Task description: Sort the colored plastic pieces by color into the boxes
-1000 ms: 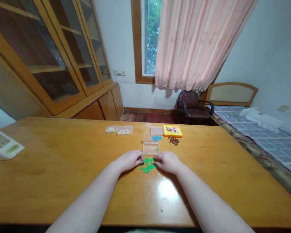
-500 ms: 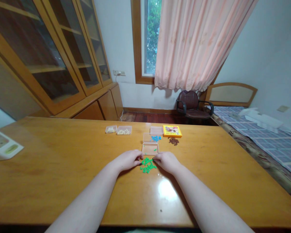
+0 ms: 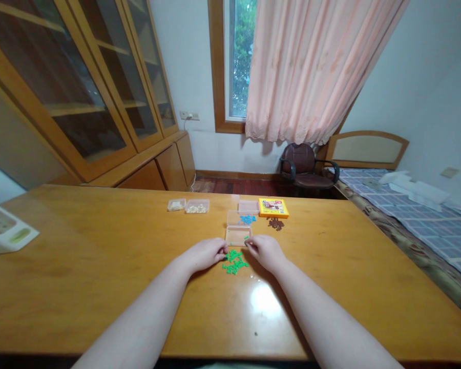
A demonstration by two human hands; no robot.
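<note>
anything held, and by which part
Cannot tell: left hand is beside the green pieces, right hand at the clear box; any grip is too small to see.

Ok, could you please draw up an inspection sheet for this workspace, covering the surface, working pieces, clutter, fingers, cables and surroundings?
Surface: glossy wooden tabletop.
Working pieces: loose green pieces in front of an open clear box with a few more inside; blue pieces, brown pieces and a yellow box lie beyond.
Clutter: white plastic item at the left edge; dark speck towards the near edge.
Left fingers: beside the green pieces; grip unclear.
Right fingers: at the clear box's near right corner; grip unclear.
Cables: pale cord at the wall socket.
Surroundings: glass-fronted cabinet, pink curtain, chair, bed.
</note>
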